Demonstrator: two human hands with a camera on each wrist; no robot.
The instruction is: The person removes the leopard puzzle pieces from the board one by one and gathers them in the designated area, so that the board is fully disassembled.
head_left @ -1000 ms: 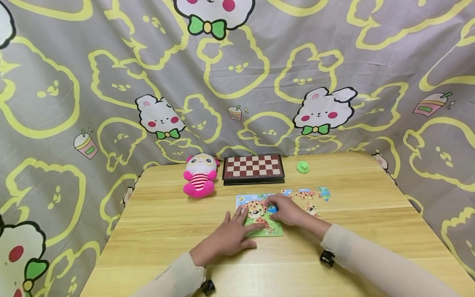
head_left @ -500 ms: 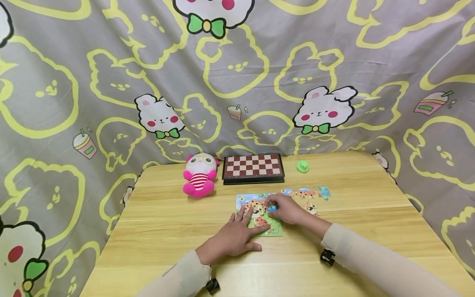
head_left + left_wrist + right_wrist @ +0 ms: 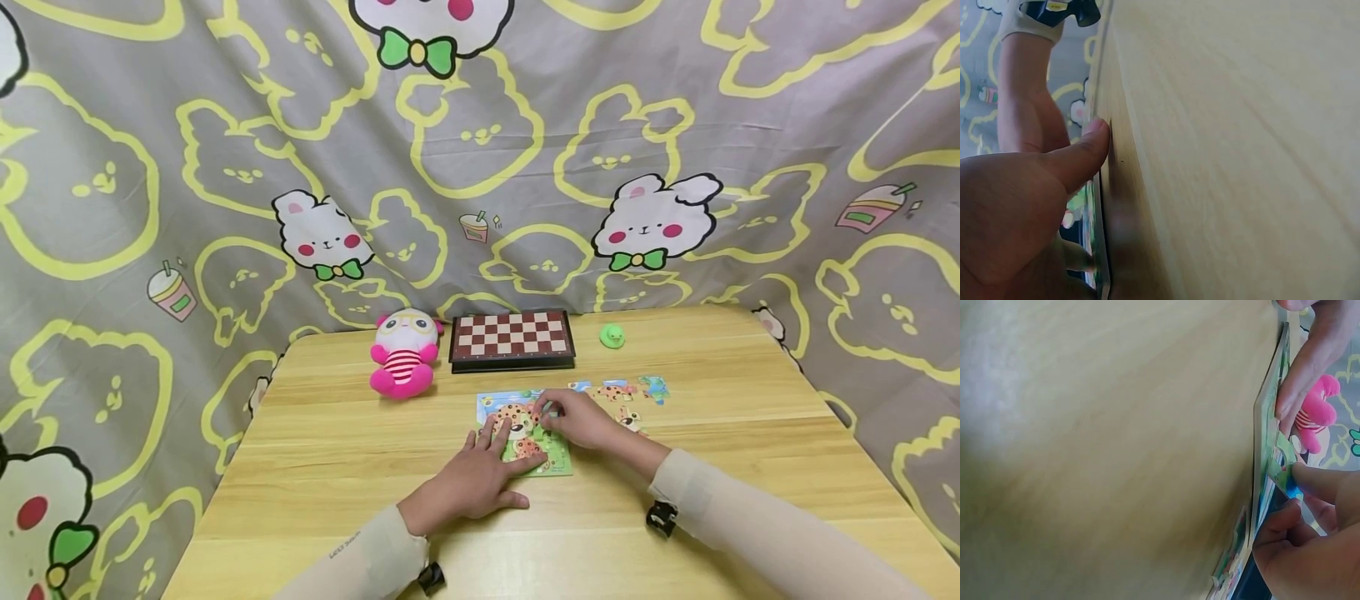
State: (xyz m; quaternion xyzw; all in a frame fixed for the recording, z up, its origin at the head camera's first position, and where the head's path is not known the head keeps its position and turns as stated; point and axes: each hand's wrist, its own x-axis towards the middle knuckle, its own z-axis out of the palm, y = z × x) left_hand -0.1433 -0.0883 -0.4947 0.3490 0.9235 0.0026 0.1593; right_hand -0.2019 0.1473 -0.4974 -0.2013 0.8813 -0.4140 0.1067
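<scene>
Green now replaces blue beneath the right hand [image 3: 573, 417], which pinches a tilted puzzle piece [image 3: 1284, 476] at the board [image 3: 558, 469]; probably light, stiff card, best held by its edges. Left hand [image 3: 480, 483] rests there, fingers straight.

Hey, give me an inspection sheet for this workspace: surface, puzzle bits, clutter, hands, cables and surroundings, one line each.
Surface: wooden table, light wood grain.
Job's things: puzzle board with a spotted animal, partly hidden by the hands; loose pieces lie to its right.
Clutter: pink plush toy, checkered game board and small green toy along the far side.
Hands: left hand rests on the puzzle, fingers spread; right hand pinches a green-and-blue piece at the board.
Cables: nothing seen.
Surroundings: grey cartoon-print curtain behind and on both sides.
</scene>
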